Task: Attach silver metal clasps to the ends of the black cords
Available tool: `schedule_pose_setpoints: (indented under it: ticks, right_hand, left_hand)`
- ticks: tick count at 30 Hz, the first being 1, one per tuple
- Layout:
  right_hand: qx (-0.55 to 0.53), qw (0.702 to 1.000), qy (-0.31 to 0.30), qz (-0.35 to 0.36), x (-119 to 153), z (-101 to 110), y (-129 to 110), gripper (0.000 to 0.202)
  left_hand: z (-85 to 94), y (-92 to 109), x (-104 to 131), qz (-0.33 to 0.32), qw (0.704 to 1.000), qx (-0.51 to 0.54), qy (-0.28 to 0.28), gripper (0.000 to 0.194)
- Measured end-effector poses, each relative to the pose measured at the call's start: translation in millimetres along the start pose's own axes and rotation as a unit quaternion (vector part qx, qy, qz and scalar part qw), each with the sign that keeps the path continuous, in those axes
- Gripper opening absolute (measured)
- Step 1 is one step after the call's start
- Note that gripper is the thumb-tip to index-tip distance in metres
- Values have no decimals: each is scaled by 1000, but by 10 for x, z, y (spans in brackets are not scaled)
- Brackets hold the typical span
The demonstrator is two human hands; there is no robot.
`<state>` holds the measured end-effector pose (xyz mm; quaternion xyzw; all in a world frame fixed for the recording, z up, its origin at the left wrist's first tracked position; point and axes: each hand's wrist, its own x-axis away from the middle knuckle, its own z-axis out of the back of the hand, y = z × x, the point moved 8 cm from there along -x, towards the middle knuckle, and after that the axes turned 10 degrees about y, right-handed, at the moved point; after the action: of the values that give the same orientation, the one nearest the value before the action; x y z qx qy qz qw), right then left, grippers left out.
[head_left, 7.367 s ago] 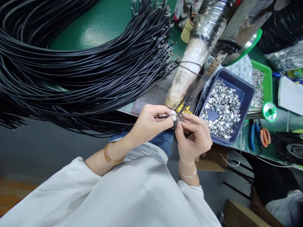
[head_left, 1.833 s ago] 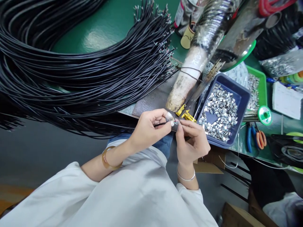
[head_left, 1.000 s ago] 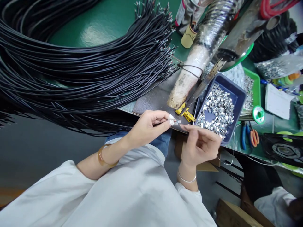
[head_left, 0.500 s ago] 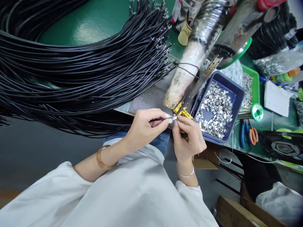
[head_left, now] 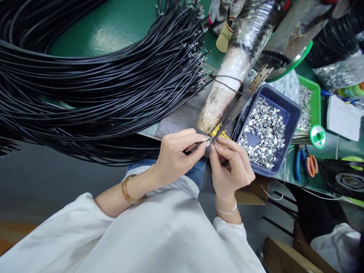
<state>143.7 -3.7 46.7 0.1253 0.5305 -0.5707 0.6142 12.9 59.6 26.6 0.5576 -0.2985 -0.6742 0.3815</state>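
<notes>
My left hand (head_left: 182, 151) is closed in a pinch, with the end of a thin black cable (head_left: 199, 144) between thumb and forefinger. Opposite it, my right hand (head_left: 233, 163) pinches a small metal piece (head_left: 209, 141) at the cable's tip. The fingertips of both hands nearly meet and partly cover the piece, so its exact fit on the cable is hidden. Just behind the fingers are a yellow fitting (head_left: 216, 130) and a long narrow metal tool (head_left: 241, 104). To the right of my right hand stands a blue tray (head_left: 294, 110) with many small silvery metal pieces (head_left: 265, 129).
A large bundle of black cables (head_left: 99, 87) covers the left of the green table (head_left: 113, 40). A plastic-wrapped tube (head_left: 218, 91) slants down behind my hands. Farther right are a green tray (head_left: 316, 96), a solder spool (head_left: 317, 136), pliers (head_left: 311, 165) and a paper pad (head_left: 344, 117).
Both hands have shifted slightly right in view, still fingertip to fingertip. The metal piece and cable tip, plainer before, are now more covered. The tray and tools also sit slightly farther right.
</notes>
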Motion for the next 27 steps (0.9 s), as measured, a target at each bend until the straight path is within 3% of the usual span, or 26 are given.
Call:
schedule_pose_setpoints:
  ticks: [6, 13, 20, 23, 27]
  right_hand:
    - [2, 1000, -10, 3, 1, 15, -36, 22]
    - [-14, 1000, -24, -1, 35, -1, -26, 20]
    - [-69, 993, -6, -97, 108, 136, 165, 12]
    - [5, 999, -14, -35, 102, 210, 76, 12]
    - [88, 990, -103, 50, 92, 41, -100, 7]
  left_hand:
    - [27, 51, 10, -42, 999, -17, 6, 11]
    - [19, 30, 58, -47, 999, -25, -5, 12]
    - [-4, -61, 58, 41, 997, 39, -45, 13]
    - [-17, -117, 81, 93, 991, 68, -69, 13]
    - [-16, -97, 111, 93, 990, 72, -83, 13]
